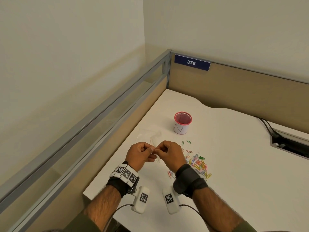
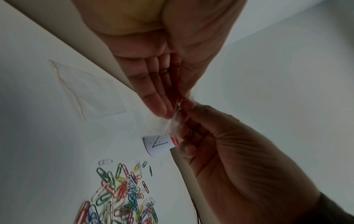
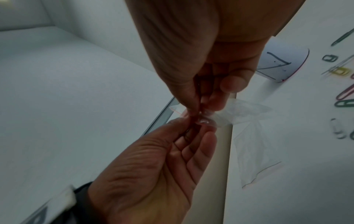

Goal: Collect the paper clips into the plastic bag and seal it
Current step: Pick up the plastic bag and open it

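A small clear plastic bag (image 1: pixel 152 144) with a red zip line is held up over the white desk between both hands. My left hand (image 1: pixel 150 150) pinches its top edge, and my right hand (image 1: pixel 158 150) pinches the same edge right beside it. In the wrist views the bag (image 3: pixel 243 111) crumples between the fingertips (image 2: pixel 162 109); whether its mouth is parted is hidden. A pile of coloured paper clips (image 1: pixel 198 164) lies on the desk just right of my right wrist. In the left wrist view the paper clips (image 2: pixel 122 194) lie below the hands.
A second clear bag (image 1: pixel 149 133) lies flat on the desk (image 1: pixel 234 164) beyond my hands. A red mesh cup (image 1: pixel 183 123) with a white paper label stands behind the clips. Partition walls close the desk at left and back. A cable slot (image 1: pixel 291 144) sits far right.
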`<move>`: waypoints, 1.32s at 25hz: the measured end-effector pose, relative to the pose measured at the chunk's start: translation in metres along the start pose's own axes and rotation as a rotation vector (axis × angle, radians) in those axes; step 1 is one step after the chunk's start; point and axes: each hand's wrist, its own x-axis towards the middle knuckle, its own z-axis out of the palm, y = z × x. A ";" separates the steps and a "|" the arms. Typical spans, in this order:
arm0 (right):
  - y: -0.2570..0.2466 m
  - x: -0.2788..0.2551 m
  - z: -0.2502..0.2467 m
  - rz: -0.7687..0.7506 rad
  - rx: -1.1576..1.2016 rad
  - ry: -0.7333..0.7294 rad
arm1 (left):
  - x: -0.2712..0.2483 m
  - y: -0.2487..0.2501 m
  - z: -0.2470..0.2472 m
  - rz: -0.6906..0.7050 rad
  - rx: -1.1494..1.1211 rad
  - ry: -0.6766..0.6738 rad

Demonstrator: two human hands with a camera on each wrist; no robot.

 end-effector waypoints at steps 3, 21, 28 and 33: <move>-0.003 0.004 0.004 0.018 -0.021 0.014 | 0.001 0.005 0.004 -0.003 0.058 0.027; -0.015 0.021 0.014 0.045 -0.180 0.013 | 0.015 0.011 -0.009 0.156 0.486 -0.029; -0.011 0.021 0.011 0.151 -0.276 0.207 | 0.013 0.011 -0.018 0.163 0.632 -0.065; -0.017 0.016 0.016 0.109 -0.323 -0.064 | 0.017 0.010 -0.014 0.203 0.675 -0.126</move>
